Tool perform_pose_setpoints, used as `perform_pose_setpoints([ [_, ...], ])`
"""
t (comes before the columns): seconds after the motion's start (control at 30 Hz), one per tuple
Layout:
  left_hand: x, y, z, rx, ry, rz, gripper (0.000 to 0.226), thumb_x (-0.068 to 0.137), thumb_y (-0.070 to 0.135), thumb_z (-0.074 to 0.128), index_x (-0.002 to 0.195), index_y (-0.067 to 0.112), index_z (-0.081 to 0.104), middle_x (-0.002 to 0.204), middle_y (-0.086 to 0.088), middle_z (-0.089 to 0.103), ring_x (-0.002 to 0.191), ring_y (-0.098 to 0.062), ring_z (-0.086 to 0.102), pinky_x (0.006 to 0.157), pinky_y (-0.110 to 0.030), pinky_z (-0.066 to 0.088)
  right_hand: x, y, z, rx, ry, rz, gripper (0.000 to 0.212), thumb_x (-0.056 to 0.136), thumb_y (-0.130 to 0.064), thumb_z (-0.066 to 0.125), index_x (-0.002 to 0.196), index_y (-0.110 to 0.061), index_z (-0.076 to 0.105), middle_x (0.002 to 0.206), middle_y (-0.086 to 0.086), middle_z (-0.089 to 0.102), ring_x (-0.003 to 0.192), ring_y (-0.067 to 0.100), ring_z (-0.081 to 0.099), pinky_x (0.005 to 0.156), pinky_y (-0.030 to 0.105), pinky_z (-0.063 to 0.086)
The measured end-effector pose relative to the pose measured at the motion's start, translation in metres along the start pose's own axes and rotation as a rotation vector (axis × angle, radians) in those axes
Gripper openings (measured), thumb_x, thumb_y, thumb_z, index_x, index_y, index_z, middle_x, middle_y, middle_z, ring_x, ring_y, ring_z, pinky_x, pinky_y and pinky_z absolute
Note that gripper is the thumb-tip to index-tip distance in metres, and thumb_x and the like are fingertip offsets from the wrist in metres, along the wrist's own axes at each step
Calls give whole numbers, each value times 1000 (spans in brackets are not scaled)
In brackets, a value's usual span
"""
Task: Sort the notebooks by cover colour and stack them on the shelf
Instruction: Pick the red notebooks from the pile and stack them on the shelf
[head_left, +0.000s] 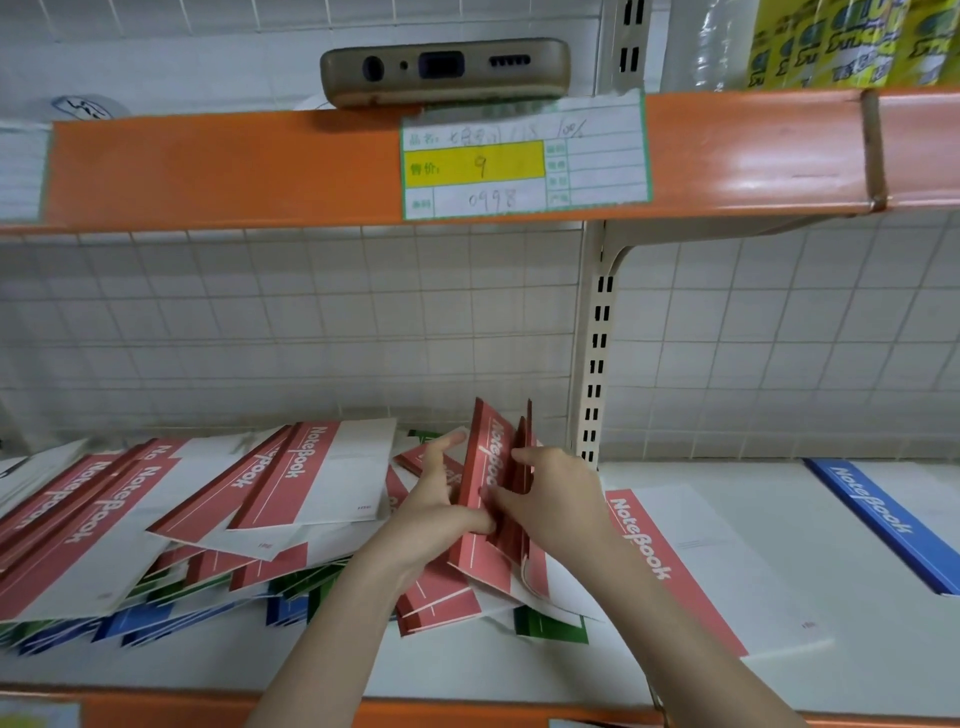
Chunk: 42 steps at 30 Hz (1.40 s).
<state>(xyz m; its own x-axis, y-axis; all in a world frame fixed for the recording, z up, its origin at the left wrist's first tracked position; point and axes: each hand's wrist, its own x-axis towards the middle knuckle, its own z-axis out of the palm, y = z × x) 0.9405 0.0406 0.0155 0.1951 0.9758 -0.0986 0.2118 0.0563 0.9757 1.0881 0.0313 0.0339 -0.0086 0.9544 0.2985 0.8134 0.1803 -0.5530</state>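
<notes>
A loose heap of red notebooks (306, 478) covers the left half of the white shelf (779, 519), with green and blue notebooks (145, 623) showing under it. My left hand (441, 499) and my right hand (550, 499) together hold a few red notebooks (488, 467) tilted up on edge at the heap's right end. The left thumb pinches their front cover and the right fingers curl over their top edges. One red notebook (691, 566) lies flat to the right of my hands. A blue notebook (883, 519) lies flat at the far right.
An orange upper shelf (260, 166) with a price label (524, 161) hangs overhead, and a phone (444, 70) lies on it. A slotted cream upright (597, 353) stands just behind my right hand. Tiled wall closes the back. Yellow packets (841, 41) stand at the top right.
</notes>
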Motion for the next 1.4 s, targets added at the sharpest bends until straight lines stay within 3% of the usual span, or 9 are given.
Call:
perform_pose_setpoints([
  [0.4, 8, -15, -2, 98, 92, -22, 75, 80, 1, 55, 127, 51, 23, 103, 3, 63, 84, -20, 68, 64, -29, 51, 4, -5, -4, 153, -7, 39, 33, 74, -12, 64, 107, -12, 68, 105, 3, 70, 89, 21, 65, 68, 24, 49],
  [0.57, 15, -9, 7, -39, 162, -46, 21, 96, 38, 45, 114, 41, 54, 124, 5, 57, 100, -7, 59, 83, -27, 48, 2, -21, -4, 260, -17, -41, 41, 77, -17, 64, 116, -25, 66, 109, -7, 70, 87, 9, 63, 61, 4, 44],
  [0.7, 14, -7, 6, -90, 134, -91, 78, 58, 85, 53, 123, 41, 55, 124, 5, 60, 117, -18, 56, 105, -43, 41, -5, -22, 9, 319, -50, -69, 39, 90, -21, 51, 129, -27, 51, 106, -2, 66, 95, 17, 63, 79, 30, 50],
  [0.8, 13, -11, 2, -35, 132, -86, 55, 79, 55, 64, 128, 34, 53, 108, 8, 67, 98, -18, 66, 91, -39, 51, -6, -12, 16, 385, -151, -23, 43, 95, -14, 40, 136, -26, 39, 89, 0, 60, 74, 18, 57, 69, 29, 45],
  [0.9, 11, -17, 0, 18, 151, -76, 49, 88, 13, 61, 132, 27, 46, 107, 1, 66, 87, -22, 68, 72, -33, 55, -3, 3, 10, 470, -137, 120, 42, 95, -10, 40, 136, -15, 41, 106, 6, 60, 91, 23, 61, 80, 39, 53],
  [1.03, 7, -17, -5, -90, 142, 85, 44, 91, 12, 60, 120, 43, 47, 111, 6, 65, 93, -18, 68, 75, -37, 55, 4, 28, -1, 293, -4, 296, 65, 93, -32, 55, 143, -5, 25, 134, 15, 47, 115, 30, 52, 90, 34, 42],
  [1.17, 3, -11, -5, -55, 135, 337, 61, 92, 16, 59, 122, 63, 34, 114, 16, 62, 107, -14, 63, 87, -45, 54, 7, 41, -13, 980, -112, 467, 33, 87, -26, 65, 114, -7, 58, 101, 8, 67, 92, 28, 67, 78, 38, 53],
  [1.27, 4, -3, -3, -31, 121, 444, 71, 92, 19, 58, 131, 65, 20, 118, 11, 60, 109, -14, 63, 85, -43, 55, 10, 45, -12, 1189, -4, 366, 22, 85, -17, 65, 107, -16, 65, 108, 8, 70, 101, 30, 66, 91, 45, 49],
  [1.4, 5, 12, 1, -49, 220, 446, 32, 78, 43, 68, 105, 54, 56, 105, 8, 69, 94, -14, 69, 83, -48, 56, 8, 34, -6, 1293, 92, 259, 60, 75, -41, 71, 130, -23, 53, 135, 0, 55, 130, 23, 45, 110, 51, 32],
])
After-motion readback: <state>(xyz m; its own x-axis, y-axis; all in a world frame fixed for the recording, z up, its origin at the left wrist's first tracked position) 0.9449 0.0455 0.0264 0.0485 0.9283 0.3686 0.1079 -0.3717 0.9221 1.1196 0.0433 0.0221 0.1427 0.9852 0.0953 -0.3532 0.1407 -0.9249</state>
